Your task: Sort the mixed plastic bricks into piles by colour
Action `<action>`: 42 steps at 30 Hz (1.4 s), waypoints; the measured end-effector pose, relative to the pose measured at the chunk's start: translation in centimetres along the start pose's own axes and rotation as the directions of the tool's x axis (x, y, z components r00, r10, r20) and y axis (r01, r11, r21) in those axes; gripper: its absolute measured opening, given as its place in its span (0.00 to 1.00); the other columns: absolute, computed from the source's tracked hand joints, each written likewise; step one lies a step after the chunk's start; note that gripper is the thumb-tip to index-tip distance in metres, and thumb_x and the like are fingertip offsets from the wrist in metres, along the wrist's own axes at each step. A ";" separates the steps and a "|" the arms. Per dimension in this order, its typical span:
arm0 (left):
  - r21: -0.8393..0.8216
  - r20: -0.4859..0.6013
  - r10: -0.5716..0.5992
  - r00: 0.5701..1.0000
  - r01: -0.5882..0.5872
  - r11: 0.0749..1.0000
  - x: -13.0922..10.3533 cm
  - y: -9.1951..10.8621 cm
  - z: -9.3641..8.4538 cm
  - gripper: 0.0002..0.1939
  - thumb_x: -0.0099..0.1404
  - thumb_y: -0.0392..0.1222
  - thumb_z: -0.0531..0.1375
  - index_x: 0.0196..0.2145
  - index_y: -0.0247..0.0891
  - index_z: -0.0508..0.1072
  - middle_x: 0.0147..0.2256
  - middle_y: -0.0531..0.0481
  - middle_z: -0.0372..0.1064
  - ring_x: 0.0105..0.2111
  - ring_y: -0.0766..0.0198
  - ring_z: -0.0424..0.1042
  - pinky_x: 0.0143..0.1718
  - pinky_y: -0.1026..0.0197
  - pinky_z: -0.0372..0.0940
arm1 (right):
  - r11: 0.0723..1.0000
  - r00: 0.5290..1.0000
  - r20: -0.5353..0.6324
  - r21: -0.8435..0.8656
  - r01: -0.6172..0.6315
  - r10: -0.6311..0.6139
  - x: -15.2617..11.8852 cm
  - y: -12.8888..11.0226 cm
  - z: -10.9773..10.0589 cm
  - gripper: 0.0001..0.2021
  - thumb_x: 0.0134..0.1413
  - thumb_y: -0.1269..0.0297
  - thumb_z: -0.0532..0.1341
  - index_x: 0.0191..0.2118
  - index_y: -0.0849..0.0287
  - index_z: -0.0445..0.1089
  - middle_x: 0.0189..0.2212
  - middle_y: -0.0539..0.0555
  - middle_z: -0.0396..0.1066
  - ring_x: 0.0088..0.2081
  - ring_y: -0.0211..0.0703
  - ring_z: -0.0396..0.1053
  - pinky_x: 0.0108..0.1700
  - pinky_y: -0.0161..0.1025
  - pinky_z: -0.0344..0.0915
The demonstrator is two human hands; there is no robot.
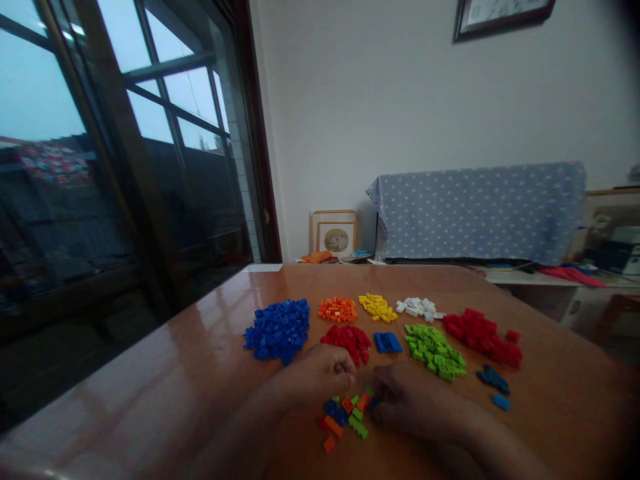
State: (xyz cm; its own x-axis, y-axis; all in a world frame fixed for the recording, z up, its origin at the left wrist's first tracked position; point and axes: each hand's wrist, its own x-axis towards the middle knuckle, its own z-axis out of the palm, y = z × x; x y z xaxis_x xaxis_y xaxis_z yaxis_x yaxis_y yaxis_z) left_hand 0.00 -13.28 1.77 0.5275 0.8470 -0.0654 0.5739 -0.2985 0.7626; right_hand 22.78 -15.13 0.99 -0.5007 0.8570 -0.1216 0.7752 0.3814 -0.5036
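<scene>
My left hand (pixel 327 370) is closed, fingertips pinched together, just in front of a heap of small red toy bricks (pixel 346 341). Whatever it may hold is hidden by the fingers. To its right, my right hand (pixel 407 400) reaches down with curled fingers, and a bit of a dark blue toy brick (pixel 374 402) shows between finger and thumb. Below and between both hands lies a loose mixed group of bricks: green (pixel 358 427), orange (pixel 333 427) and round blue (pixel 341 417) ones. Flat blue pieces (pixel 388 343) sit side by side beyond my hands.
Sorted heaps stand further back on the brown table (pixel 200 373): blue (pixel 279 328), orange (pixel 337 309), yellow (pixel 377 307), white (pixel 419 307), lime green (pixel 435 350) and larger red bricks (pixel 483 337). Several darker blue pieces (pixel 493 380) lie at right. A glass door (pixel 150 133) is on the left.
</scene>
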 end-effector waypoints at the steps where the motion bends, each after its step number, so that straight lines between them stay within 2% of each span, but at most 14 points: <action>1: -0.029 -0.017 -0.001 1.000 0.000 1.000 0.0 0.1 0.3 0.12 0.61 0.47 0.57 0.37 0.36 0.74 0.30 0.51 0.70 0.30 0.66 0.67 0.28 0.68 0.58 | 1.000 0.999 -0.040 0.017 0.011 -0.011 0.1 0.0 -0.2 0.06 0.50 0.65 0.59 0.34 0.57 0.70 0.28 0.49 0.72 0.27 0.37 0.65 0.26 0.33 0.49; 5: -0.151 -0.060 -0.008 0.998 -0.001 0.988 0.4 -0.2 1.5 0.18 0.62 0.54 0.59 0.38 0.35 0.73 0.29 0.51 0.68 0.27 0.68 0.64 0.25 0.68 0.56 | 0.996 0.977 -0.204 0.051 0.067 -0.055 0.8 -0.5 -0.3 0.06 0.55 0.63 0.57 0.34 0.57 0.69 0.26 0.49 0.70 0.27 0.36 0.63 0.28 0.33 0.50; 9: -0.244 -0.090 -0.044 0.995 0.021 0.970 1.1 -1.0 1.8 0.17 0.60 0.53 0.60 0.36 0.34 0.73 0.26 0.53 0.66 0.24 0.70 0.61 0.24 0.68 0.54 | 0.995 0.965 -0.255 0.054 0.084 -0.068 1.5 -0.8 0.4 0.06 0.57 0.62 0.56 0.36 0.57 0.68 0.26 0.48 0.68 0.28 0.37 0.63 0.28 0.33 0.50; 11: -0.241 -0.127 -0.053 0.990 0.021 0.970 1.4 -1.4 1.3 0.16 0.60 0.52 0.60 0.36 0.35 0.73 0.27 0.53 0.67 0.25 0.69 0.62 0.25 0.68 0.54 | 0.993 0.965 -0.250 0.069 0.097 -0.077 1.6 -0.6 0.6 0.09 0.57 0.59 0.57 0.40 0.56 0.69 0.27 0.48 0.68 0.28 0.38 0.64 0.29 0.33 0.51; 14: -0.092 -0.274 -0.052 0.960 0.027 0.995 1.4 -2.1 -0.6 0.15 0.61 0.51 0.58 0.35 0.36 0.74 0.27 0.52 0.70 0.26 0.67 0.65 0.26 0.66 0.55 | 0.993 0.964 -0.256 0.073 0.097 -0.075 1.6 -0.1 0.5 0.13 0.59 0.56 0.56 0.46 0.55 0.68 0.27 0.49 0.69 0.29 0.39 0.66 0.30 0.34 0.53; 16: 0.040 -0.414 -0.043 0.909 0.066 0.997 1.1 -2.7 -2.5 0.13 0.62 0.48 0.57 0.35 0.36 0.75 0.30 0.50 0.73 0.29 0.65 0.69 0.29 0.65 0.58 | 0.994 0.962 -0.266 0.062 0.087 -0.068 1.6 0.2 0.3 0.14 0.60 0.56 0.55 0.47 0.55 0.68 0.28 0.50 0.70 0.29 0.40 0.67 0.31 0.35 0.54; 18: 0.152 -0.530 -0.067 0.846 0.172 0.973 0.6 -3.6 -4.5 0.11 0.60 0.45 0.58 0.36 0.38 0.75 0.32 0.50 0.74 0.31 0.64 0.70 0.31 0.65 0.59 | 0.996 0.962 -0.267 0.053 0.076 -0.059 1.6 0.4 0.2 0.13 0.61 0.56 0.54 0.46 0.55 0.69 0.30 0.51 0.72 0.30 0.41 0.67 0.32 0.35 0.55; 22: 0.209 -0.667 -0.160 0.728 0.389 0.897 -0.3 -5.5 -7.6 0.10 0.60 0.45 0.60 0.37 0.41 0.76 0.34 0.51 0.75 0.34 0.64 0.71 0.32 0.65 0.59 | 0.997 0.967 -0.253 0.065 0.052 -0.034 1.8 0.6 0.0 0.14 0.60 0.55 0.54 0.45 0.55 0.70 0.29 0.51 0.72 0.30 0.42 0.68 0.31 0.35 0.55; 26: 0.186 -0.764 -0.216 0.608 0.527 0.829 -0.9 -6.6 -8.9 0.11 0.61 0.49 0.59 0.38 0.45 0.76 0.37 0.52 0.76 0.38 0.60 0.71 0.35 0.62 0.58 | 0.996 0.971 -0.235 0.070 0.046 -0.029 1.8 0.6 0.1 0.13 0.61 0.55 0.54 0.43 0.54 0.70 0.29 0.51 0.72 0.30 0.41 0.67 0.31 0.35 0.54; 31: 0.183 -0.815 -0.242 0.526 0.631 0.754 -1.2 -7.1 -9.5 0.14 0.65 0.52 0.54 0.39 0.48 0.78 0.41 0.50 0.76 0.43 0.55 0.70 0.42 0.57 0.57 | 0.995 0.971 -0.233 0.071 0.064 -0.046 1.8 0.9 0.2 0.12 0.61 0.57 0.54 0.43 0.54 0.71 0.30 0.51 0.72 0.31 0.41 0.68 0.32 0.35 0.55; 33: 0.190 -0.810 -0.267 0.521 0.665 0.722 -1.2 -7.2 -9.6 0.15 0.65 0.53 0.53 0.37 0.48 0.78 0.40 0.49 0.76 0.44 0.53 0.69 0.43 0.56 0.56 | 0.996 0.973 -0.227 0.067 0.063 -0.046 1.8 0.9 0.2 0.12 0.61 0.56 0.54 0.43 0.54 0.71 0.29 0.51 0.72 0.30 0.41 0.68 0.31 0.35 0.55; 38: 0.240 -0.771 -0.294 0.565 0.685 0.688 -1.2 -7.5 -9.5 0.16 0.65 0.51 0.52 0.30 0.47 0.78 0.36 0.48 0.76 0.43 0.51 0.69 0.45 0.52 0.54 | 0.996 0.974 -0.218 0.062 0.070 -0.054 1.8 0.9 0.3 0.12 0.61 0.57 0.54 0.43 0.53 0.71 0.29 0.50 0.73 0.30 0.41 0.69 0.31 0.35 0.55; 42: 0.256 -0.756 -0.305 0.579 0.690 0.677 -1.0 -8.0 -9.4 0.16 0.65 0.49 0.51 0.29 0.46 0.78 0.36 0.48 0.76 0.43 0.51 0.69 0.45 0.51 0.54 | 0.995 0.973 -0.224 0.066 0.073 -0.056 1.9 1.0 0.3 0.11 0.61 0.58 0.54 0.42 0.53 0.71 0.29 0.50 0.73 0.30 0.40 0.69 0.32 0.35 0.55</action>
State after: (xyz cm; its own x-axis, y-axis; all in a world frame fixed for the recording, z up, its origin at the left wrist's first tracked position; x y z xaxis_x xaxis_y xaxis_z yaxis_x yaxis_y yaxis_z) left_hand -11.03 -7.65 1.77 -0.3432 0.9141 0.2158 0.9127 0.2704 0.3063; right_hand 22.51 -13.24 0.03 -0.4445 0.8900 0.1019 0.7096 0.4192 -0.5664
